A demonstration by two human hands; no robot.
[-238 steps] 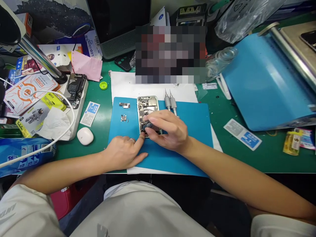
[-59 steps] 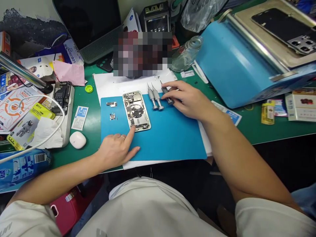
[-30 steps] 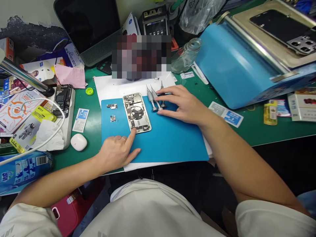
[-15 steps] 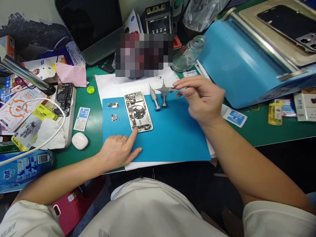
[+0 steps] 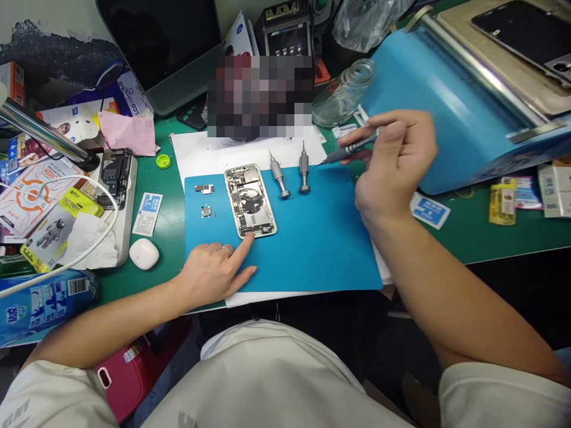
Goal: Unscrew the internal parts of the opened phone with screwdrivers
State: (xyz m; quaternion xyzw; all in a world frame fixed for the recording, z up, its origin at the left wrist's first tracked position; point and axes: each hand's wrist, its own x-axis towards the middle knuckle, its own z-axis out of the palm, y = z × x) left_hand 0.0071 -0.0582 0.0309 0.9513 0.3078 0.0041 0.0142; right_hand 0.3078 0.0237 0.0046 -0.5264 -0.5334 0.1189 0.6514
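An opened phone lies on the blue mat, its inner parts showing. My left hand holds nothing; its index fingertip rests on the phone's lower edge and its thumb is stretched out over the mat. Above the mat's right side, my right hand grips a grey precision screwdriver, tip pointing left and slightly down. Two similar screwdrivers, one left and one right, lie beside the phone. Left of it are a small metal part and another small part.
A glass jar leans beyond my right hand, near a large blue machine. At left are a white earbud case, a green cap, another opened phone and stacked packets. A dark monitor stands behind.
My right hand has moved right with its screwdriver, away from the two lying on the mat. The right one of those now lies nearly upright in view. My left hand stays at the phone.
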